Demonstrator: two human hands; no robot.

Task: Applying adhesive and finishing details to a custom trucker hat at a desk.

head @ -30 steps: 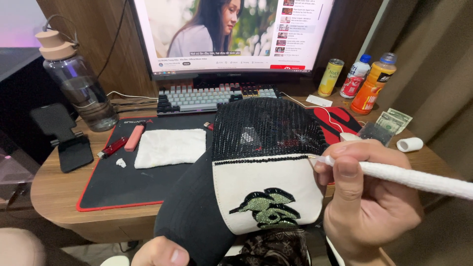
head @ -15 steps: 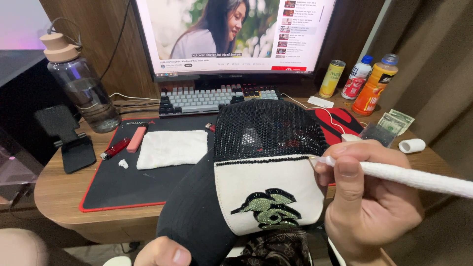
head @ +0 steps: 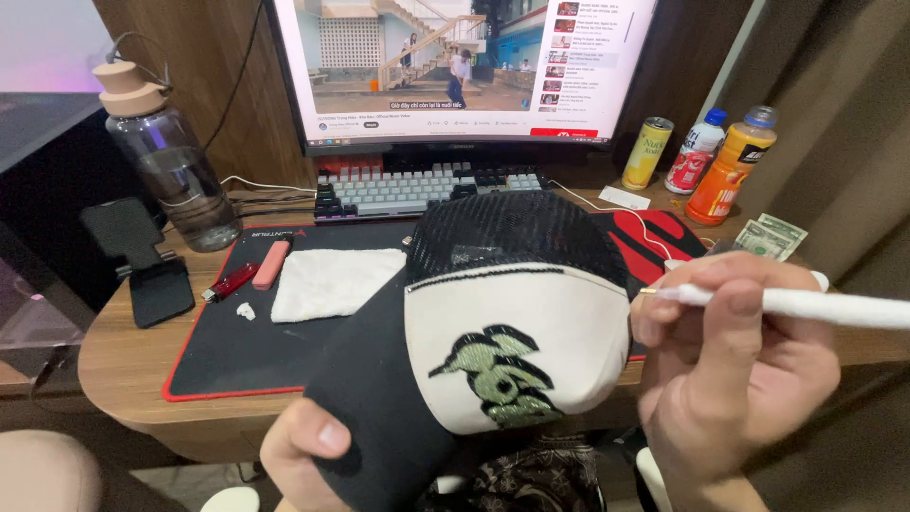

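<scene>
**Cap and pen, held over worktop**

Cap (head: 517,332) now sits closer and larger than a second ago. My left hand (head: 303,450) grips its black brim, fingers closed. My right hand (head: 735,379) pinches the white pen (head: 806,305), tip at the cap's edge. Behind: white cloth (head: 334,282), keyboard (head: 427,188).
</scene>
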